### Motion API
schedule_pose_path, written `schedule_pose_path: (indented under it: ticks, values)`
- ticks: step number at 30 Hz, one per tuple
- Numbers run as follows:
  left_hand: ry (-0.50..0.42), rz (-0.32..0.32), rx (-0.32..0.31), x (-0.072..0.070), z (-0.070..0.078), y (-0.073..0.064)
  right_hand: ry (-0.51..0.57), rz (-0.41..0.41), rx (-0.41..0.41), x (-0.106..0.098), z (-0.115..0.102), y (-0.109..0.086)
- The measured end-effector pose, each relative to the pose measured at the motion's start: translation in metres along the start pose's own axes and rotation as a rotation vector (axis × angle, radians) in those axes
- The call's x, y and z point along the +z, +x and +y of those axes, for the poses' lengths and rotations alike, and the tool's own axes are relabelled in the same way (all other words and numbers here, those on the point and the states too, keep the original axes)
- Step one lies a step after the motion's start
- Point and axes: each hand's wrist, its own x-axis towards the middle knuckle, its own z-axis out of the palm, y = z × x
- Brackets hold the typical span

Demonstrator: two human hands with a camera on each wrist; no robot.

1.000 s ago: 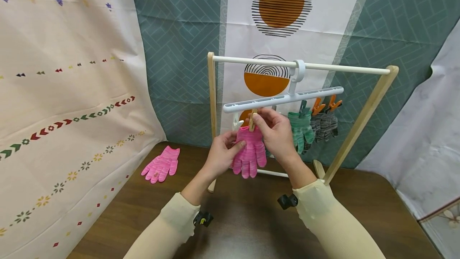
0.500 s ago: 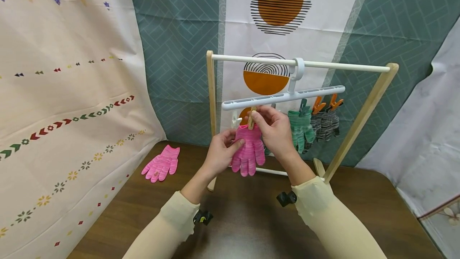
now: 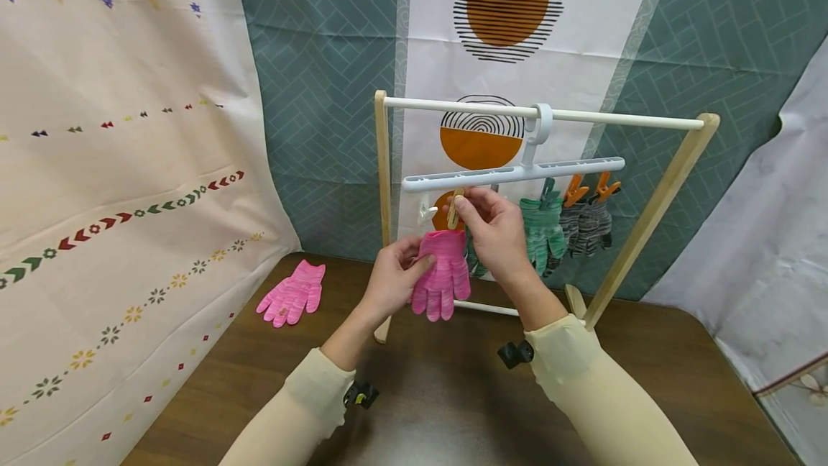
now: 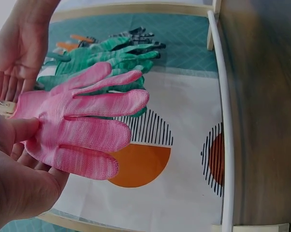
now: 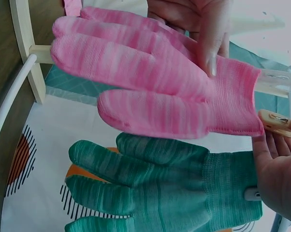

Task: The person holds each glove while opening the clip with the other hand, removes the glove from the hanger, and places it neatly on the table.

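My left hand (image 3: 394, 272) pinches a pink knit glove (image 3: 443, 275) between thumb and fingers, its fingers pointing down and its cuff up. Just above the cuff, my right hand (image 3: 497, 232) grips a wooden clothespin (image 3: 456, 208) under the left half of a pale hanger (image 3: 466, 180). In the right wrist view the clothespin (image 5: 276, 121) sits at the edge of the pink cuff; whether it touches the cloth I cannot tell. Behind the pink glove hangs a green glove (image 5: 169, 183) with a grey clip at its cuff. A white clip (image 3: 425, 211) dangles left of my right hand.
A wooden rack with a white top bar (image 3: 614, 118) carries the hanger. To the right hang another green glove (image 3: 542, 229) and dark grey gloves (image 3: 587, 225) from clips, some orange (image 3: 573, 191). Another pink glove (image 3: 294, 293) lies on the brown table (image 3: 440, 408) at left.
The pink glove has come away from between the clothespin's legs, shifting slightly down and left with my left hand. My right hand stays at the clothespin.
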Motion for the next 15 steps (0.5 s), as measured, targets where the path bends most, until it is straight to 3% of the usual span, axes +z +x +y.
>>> schedule_pose_path:
  ticks: [15]
  values:
    - [0.032, 0.034, -0.011, -0.014, -0.01, -0.01, 0.01, -0.008, 0.012, -0.002, 0.001, 0.003]
